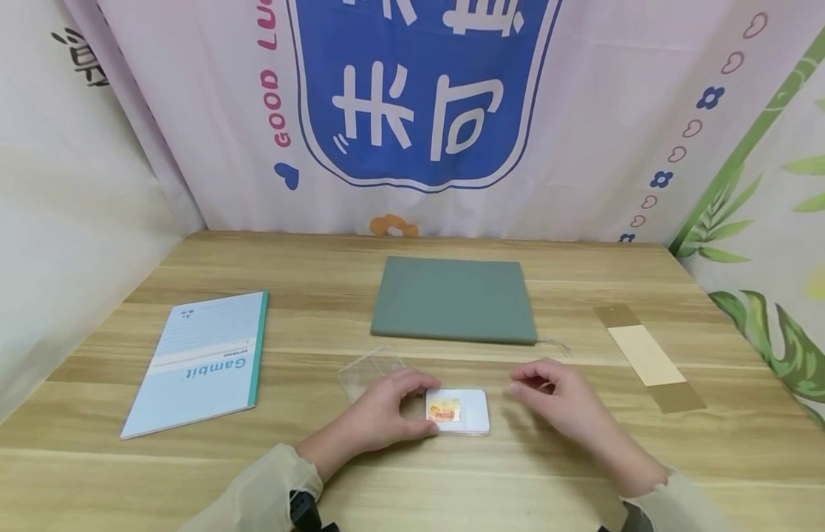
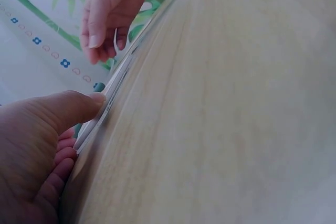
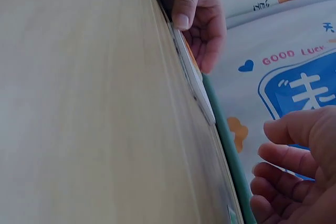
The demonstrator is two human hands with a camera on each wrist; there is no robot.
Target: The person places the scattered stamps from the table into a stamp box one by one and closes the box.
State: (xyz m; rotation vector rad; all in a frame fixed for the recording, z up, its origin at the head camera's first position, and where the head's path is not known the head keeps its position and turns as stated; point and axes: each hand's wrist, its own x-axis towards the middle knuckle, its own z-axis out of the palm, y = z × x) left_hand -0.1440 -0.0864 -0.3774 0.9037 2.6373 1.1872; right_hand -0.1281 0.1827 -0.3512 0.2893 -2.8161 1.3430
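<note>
A small flat white stack, rounded at the corners and apparently of cards, lies near the middle of the table. On its left part is a yellow and orange picture. My left hand holds the stack by its left end, thumb at the near edge and fingers at the far edge. Behind that hand, partly hidden by it, a clear plastic case piece rests on the wood. To the right of the stack and apart from it, my right hand hovers with loosely bent fingers, holding nothing.
A dark green notebook lies behind the hands, a cord trailing from its right corner. At the left is a light blue notebook. A cream strip with brown ends lies at the right. Printed curtains hang behind the table.
</note>
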